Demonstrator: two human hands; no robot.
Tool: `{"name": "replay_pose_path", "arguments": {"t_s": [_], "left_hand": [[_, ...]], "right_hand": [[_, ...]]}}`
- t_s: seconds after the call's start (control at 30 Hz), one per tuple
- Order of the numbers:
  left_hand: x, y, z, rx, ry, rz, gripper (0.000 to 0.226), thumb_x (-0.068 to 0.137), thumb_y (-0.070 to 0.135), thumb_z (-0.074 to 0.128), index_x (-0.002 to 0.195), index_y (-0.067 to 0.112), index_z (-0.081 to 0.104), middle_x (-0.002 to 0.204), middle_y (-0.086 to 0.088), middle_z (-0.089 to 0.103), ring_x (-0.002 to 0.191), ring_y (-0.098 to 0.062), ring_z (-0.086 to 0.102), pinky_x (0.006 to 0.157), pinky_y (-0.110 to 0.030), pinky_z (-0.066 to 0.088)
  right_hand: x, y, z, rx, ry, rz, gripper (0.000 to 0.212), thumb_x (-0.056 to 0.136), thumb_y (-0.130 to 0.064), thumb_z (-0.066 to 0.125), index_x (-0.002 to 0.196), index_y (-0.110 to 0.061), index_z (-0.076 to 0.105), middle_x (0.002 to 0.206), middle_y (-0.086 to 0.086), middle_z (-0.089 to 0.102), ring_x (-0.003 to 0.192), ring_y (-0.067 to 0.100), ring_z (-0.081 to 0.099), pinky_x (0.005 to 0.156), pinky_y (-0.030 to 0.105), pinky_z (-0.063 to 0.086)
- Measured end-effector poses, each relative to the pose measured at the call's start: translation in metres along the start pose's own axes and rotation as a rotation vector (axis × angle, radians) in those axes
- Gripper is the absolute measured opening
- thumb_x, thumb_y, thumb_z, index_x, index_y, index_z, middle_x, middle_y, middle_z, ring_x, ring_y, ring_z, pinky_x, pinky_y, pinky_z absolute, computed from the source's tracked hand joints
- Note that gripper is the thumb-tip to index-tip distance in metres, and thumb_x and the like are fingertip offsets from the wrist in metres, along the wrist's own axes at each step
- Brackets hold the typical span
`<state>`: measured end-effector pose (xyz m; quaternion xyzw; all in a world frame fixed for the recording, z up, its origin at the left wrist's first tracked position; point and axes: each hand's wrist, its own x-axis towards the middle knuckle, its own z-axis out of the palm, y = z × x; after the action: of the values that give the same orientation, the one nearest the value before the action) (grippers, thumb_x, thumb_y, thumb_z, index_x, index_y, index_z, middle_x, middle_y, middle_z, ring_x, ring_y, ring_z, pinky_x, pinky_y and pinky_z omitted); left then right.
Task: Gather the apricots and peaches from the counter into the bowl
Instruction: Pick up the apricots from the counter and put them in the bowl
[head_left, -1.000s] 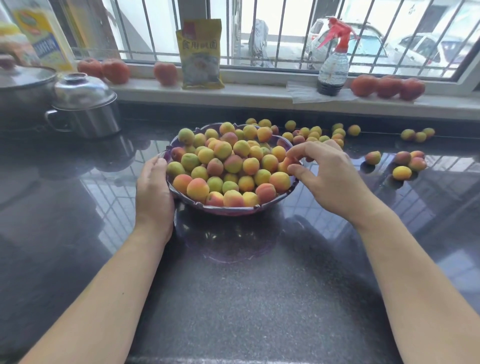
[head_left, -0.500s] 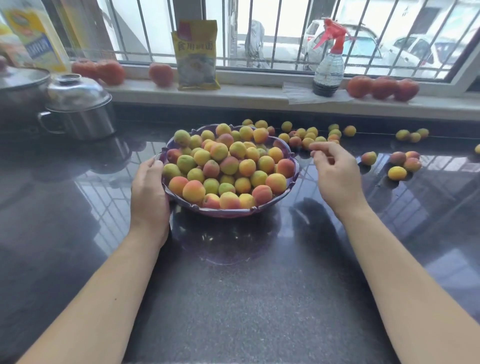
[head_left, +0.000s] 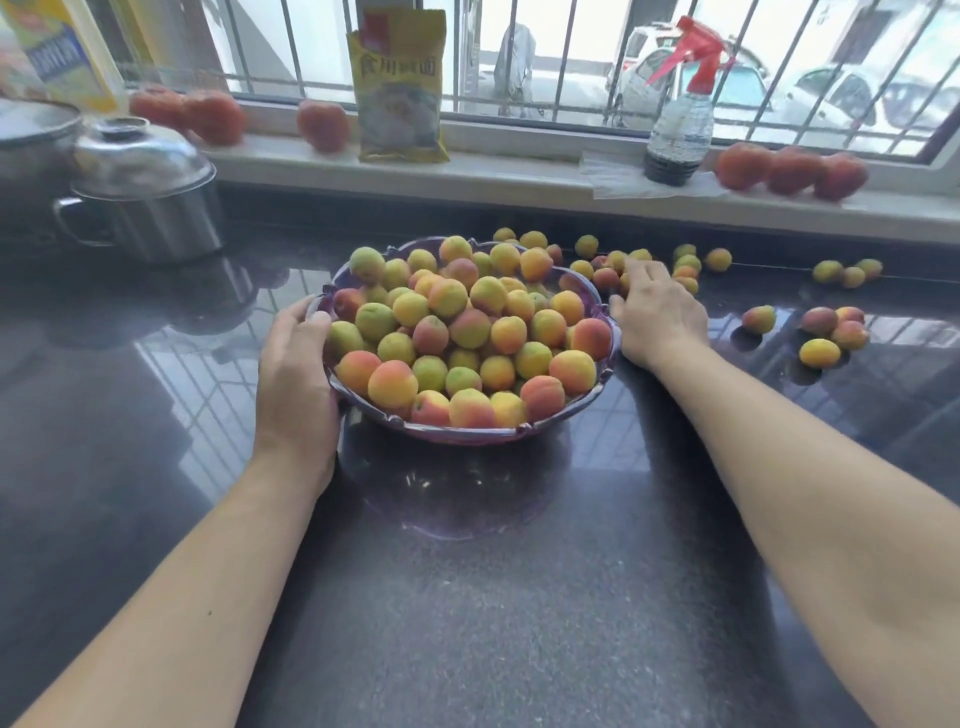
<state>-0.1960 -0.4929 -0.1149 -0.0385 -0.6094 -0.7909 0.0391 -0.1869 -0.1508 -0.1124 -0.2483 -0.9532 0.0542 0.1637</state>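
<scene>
Apricots (head_left: 470, 327), round, in scalloped bowl (head_left: 467, 434)

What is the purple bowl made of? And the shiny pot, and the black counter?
Bowl: probably see-through purple plastic, maybe glass; light passes through its rim. Pot: steel, by its silvery mirror shine. Counter: looks like polished speckled stone; it reflects the window bars.

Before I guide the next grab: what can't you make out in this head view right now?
- Right hand: its palm side faces away, so whether it grips any fruit is hidden.
- Loose fruit behind the bowl: partly hidden by the hand and the heap.
- Bowl depth: covered by piled fruit.
- Left hand: fingertips on the rim, palm hidden.
- Box at top left: cut off, blurred.
</scene>
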Motion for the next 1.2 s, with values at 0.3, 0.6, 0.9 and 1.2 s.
{"name": "replay_pose_path", "arguments": {"t_s": [0.3,0.6,0.9,1.2], "left_hand": [[-0.003,0.002,0.001,-0.021,-0.013,-0.023,0.025,0.111,0.022,0.043,0.111,0.028,0.067,0.088,0.014,0.078,0.083,-0.002,0.075,0.067,-0.02,0.058],[-0.002,0.002,0.0,-0.025,-0.016,-0.012,0.023,0.108,0.023,0.046,0.111,0.028,0.068,0.1,0.005,0.078,0.093,-0.011,0.075,0.079,-0.032,0.061],[-0.003,0.005,0.001,-0.035,-0.014,-0.023,0.023,0.108,0.021,0.046,0.117,0.024,0.067,0.101,0.004,0.078,0.091,-0.01,0.077,0.072,-0.026,0.061],[-0.003,0.005,0.0,-0.035,-0.018,-0.045,0.024,0.109,0.019,0.045,0.119,0.024,0.066,0.106,0.0,0.077,0.092,-0.011,0.077,0.072,-0.026,0.061]], "right_hand": [[0.0,0.008,0.002,0.098,0.079,0.077,0.032,0.099,-0.03,0.057,0.124,-0.01,0.056,0.132,0.015,0.042,0.111,0.043,0.056,0.095,0.048,0.046],[-0.006,0.01,-0.002,0.328,0.172,0.057,0.025,0.1,-0.026,0.056,0.122,-0.014,0.059,0.123,0.016,0.061,0.113,0.038,0.057,0.094,0.044,0.046],[-0.016,0.0,-0.082,1.042,-0.17,0.03,0.029,0.096,-0.022,0.068,0.125,-0.018,0.066,0.11,0.007,0.071,0.086,0.022,0.074,0.078,0.036,0.061],[-0.031,-0.042,-0.117,0.361,-0.428,-0.343,0.022,0.082,-0.046,0.079,0.096,-0.03,0.073,0.094,-0.012,0.074,0.091,0.01,0.069,0.08,0.033,0.057]]}}
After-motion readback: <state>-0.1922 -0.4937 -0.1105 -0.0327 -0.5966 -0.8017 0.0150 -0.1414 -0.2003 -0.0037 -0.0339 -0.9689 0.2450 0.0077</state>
